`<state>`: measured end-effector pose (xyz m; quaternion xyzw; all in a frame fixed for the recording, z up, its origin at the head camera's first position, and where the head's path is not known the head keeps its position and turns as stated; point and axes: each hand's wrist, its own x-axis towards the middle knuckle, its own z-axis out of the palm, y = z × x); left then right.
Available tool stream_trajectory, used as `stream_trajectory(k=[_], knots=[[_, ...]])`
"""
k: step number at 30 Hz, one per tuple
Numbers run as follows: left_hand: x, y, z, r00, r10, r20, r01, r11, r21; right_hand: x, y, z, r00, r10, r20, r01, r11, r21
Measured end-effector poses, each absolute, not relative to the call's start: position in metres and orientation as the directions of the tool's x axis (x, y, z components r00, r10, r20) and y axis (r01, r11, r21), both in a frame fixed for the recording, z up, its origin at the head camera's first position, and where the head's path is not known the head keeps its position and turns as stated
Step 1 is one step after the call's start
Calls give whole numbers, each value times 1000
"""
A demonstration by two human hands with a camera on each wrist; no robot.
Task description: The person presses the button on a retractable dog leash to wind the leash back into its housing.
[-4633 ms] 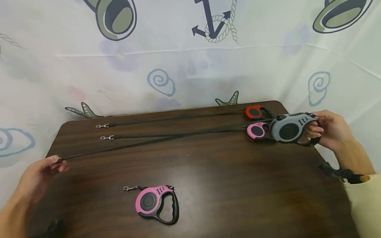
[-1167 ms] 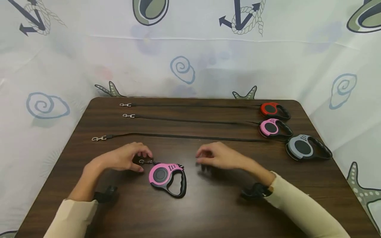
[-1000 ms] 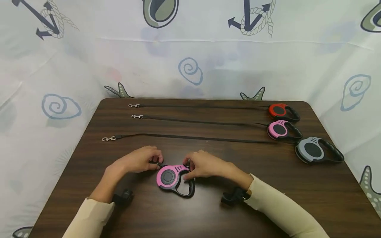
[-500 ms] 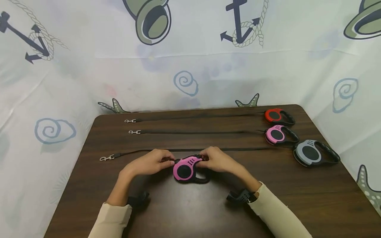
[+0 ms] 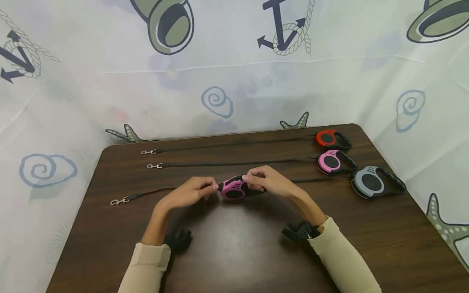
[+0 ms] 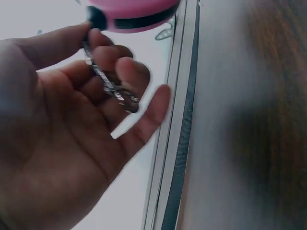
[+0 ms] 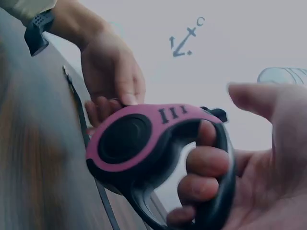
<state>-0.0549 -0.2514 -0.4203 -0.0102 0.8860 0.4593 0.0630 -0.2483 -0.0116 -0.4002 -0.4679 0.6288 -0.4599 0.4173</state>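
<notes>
A pink and black retractable dog leash (image 5: 232,189) is held up between both hands over the middle of the table. My right hand (image 5: 272,182) grips its black handle (image 7: 215,211); in the right wrist view the fingers curl through the loop and the thumb stands off it. My left hand (image 5: 190,192) pinches the short black strap end beside the casing. Below that pinch, the metal snap clip (image 6: 112,88) hangs in front of the curled fingers in the left wrist view.
Along the right side of the brown table (image 5: 227,252) lie a red leash (image 5: 326,139), another pink leash (image 5: 329,161) and a grey leash (image 5: 370,182). Their black straps stretch left to metal clips (image 5: 120,200). A printed white curtain (image 5: 146,101) stands behind.
The grey leash, earlier held stretched between both hands, now lies on the table. Both hands have since taken hold of the nearer pink leash, lifted it and moved it toward the back.
</notes>
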Motion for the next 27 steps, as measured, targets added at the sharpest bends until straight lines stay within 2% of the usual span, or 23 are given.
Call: stream_trajectory(k=[2, 6, 9, 12, 15, 18, 21, 24, 27], knots=[[-54, -254, -416, -995, 27, -98, -67, 553, 830, -248, -13, -397, -234, -967, -101, -129, 134, -983], [-45, -262, -411, -1000, 12, -14, -7, 461, 887, -249, -13, -392, -324, -941, -102, 78, 81, -994], [-31, -272, -406, -993, -55, 106, 83, 318, 944, -263, -1, -385, -424, -903, -67, 291, -66, -955], [-10, -283, -398, -942, -226, 249, 223, 136, 965, -290, 26, -377, -515, -857, -6, 449, -264, -853], [13, -293, -387, -822, -406, 398, 434, 4, 901, -324, 66, -373, -578, -813, 69, 562, -458, -689], [36, -302, -376, -697, -529, 485, 618, -98, 780, -357, 110, -372, -613, -784, 97, 691, -592, -414], [58, -308, -368, -642, -602, 475, 711, -237, 662, -382, 146, -371, -654, -754, 54, 741, -654, -152], [76, -311, -363, -647, -645, 406, 727, -362, 583, -397, 167, -369, -683, -730, 33, 726, -683, -83], [88, -312, -359, -643, -691, 331, 735, -434, 521, -403, 175, -367, -665, -745, 51, 734, -664, -144]])
